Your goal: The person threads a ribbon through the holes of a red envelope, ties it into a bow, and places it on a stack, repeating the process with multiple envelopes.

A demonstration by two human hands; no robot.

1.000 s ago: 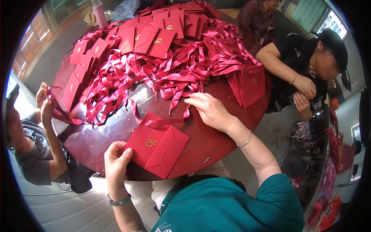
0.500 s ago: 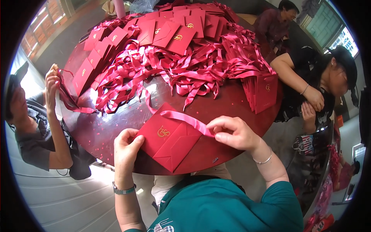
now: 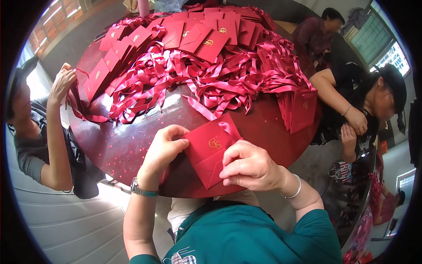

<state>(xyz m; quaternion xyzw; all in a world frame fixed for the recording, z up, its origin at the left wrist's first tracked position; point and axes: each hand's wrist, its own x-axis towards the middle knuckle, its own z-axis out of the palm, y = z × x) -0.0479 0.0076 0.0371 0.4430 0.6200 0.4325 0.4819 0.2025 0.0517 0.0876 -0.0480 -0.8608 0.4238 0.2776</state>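
Observation:
A flat red paper gift bag point(image 3: 207, 152) with a gold emblem and a folded base is tilted in front of me over the table's near edge. My left hand point(image 3: 169, 143) is closed on its left edge, thumb on the front. Closed fingers of my right hand point(image 3: 250, 169) lie over the bag's right side; what they pinch is hidden. A short piece of pink ribbon point(image 3: 225, 127) shows on the bag near its top; the rest of it cannot be seen.
Ribbons point(image 3: 220, 88) lie tangled across the dark round table point(image 3: 132, 154), with several red bags point(image 3: 213, 44) piled behind. More bags point(image 3: 303, 108) stand at the right. A person at the left raises a hand point(image 3: 63, 83) with ribbon; another person point(image 3: 373, 97) sits at the right.
The bag and both hands have moved to the right. My right hand, which held out the ribbon's end, has come in over the bag's right side, fingers curled. Less ribbon shows.

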